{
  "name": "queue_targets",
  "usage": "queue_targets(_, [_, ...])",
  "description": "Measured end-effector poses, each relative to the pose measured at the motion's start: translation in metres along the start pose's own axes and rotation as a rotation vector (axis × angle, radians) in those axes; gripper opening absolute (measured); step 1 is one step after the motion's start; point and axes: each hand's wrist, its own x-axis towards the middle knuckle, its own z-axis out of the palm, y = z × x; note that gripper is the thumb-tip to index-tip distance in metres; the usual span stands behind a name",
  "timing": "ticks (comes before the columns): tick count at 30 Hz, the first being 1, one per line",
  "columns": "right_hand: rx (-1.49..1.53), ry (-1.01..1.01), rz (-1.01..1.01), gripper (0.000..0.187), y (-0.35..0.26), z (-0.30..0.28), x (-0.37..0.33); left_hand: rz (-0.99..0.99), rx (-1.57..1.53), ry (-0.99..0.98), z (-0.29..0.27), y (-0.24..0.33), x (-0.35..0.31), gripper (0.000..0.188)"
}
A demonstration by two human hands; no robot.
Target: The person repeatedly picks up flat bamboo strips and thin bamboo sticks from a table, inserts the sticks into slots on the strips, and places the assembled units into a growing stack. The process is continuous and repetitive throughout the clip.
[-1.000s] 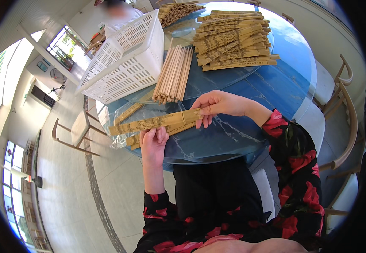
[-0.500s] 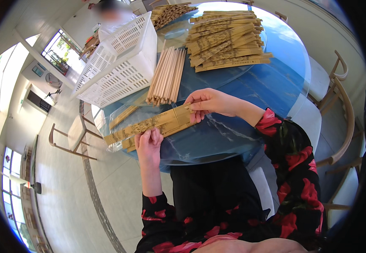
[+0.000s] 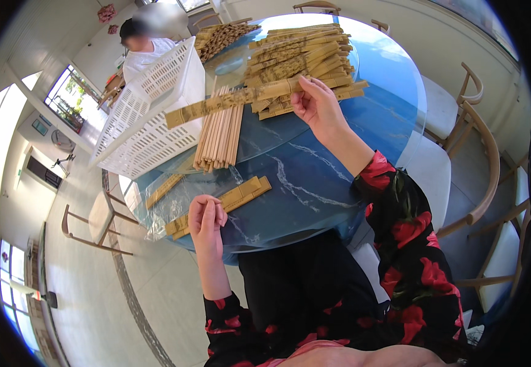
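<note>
My right hand (image 3: 320,107) is raised over the table and pinches one end of a long tan paper chopstick sleeve (image 3: 231,101) with a dark printed pattern. The sleeve stretches left above the bare wooden chopsticks (image 3: 219,136), its far end in front of the white basket. My left hand (image 3: 206,215) is closed near the table's front left edge, fingers curled, with nothing visible in them. Just behind it lie a few more flat sleeves (image 3: 244,193), partly hidden by the hand. Whether the raised sleeve has chopsticks inside cannot be made out.
A white slatted plastic basket (image 3: 152,131) stands at the left. A heap of sleeves (image 3: 302,55) lies at the back on the glass turntable, beside a pile of brown sticks (image 3: 219,40). Clear plastic wrap (image 3: 170,214) lies at the front left. Another person (image 3: 146,52) is beyond the basket.
My right hand has lifted the sleeve up and away from the front edge, toward the heap. The left hand has let go of it and stays low. The view has shifted slightly.
</note>
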Motion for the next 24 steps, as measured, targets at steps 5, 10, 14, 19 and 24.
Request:
queue_targets(5, [-0.198,0.323,-0.313,0.018,-0.029,-0.040,0.059,0.002,0.036,-0.023,-0.004,-0.002,0.002,0.009])
queue_targets(10, [-0.369,0.385,-0.365,0.021,-0.053,-0.065,0.095,0.003,0.038,-0.028,0.000,-0.001,0.001,0.009])
queue_targets(14, [-0.380,0.187,-0.369,0.063,-0.050,-0.080,0.105,-0.006,0.080,-0.001,-0.001,-0.001,-0.003,0.009])
queue_targets(19, [-0.635,0.248,-0.448,0.069,-0.044,-0.074,0.092,0.005,0.138,-0.030,-0.001,-0.001,-0.002,0.009])
queue_targets(24, [-1.117,0.260,-0.565,0.047,-0.031,-0.075,0.087,0.014,0.119,-0.018,0.004,0.000,-0.001,0.006])
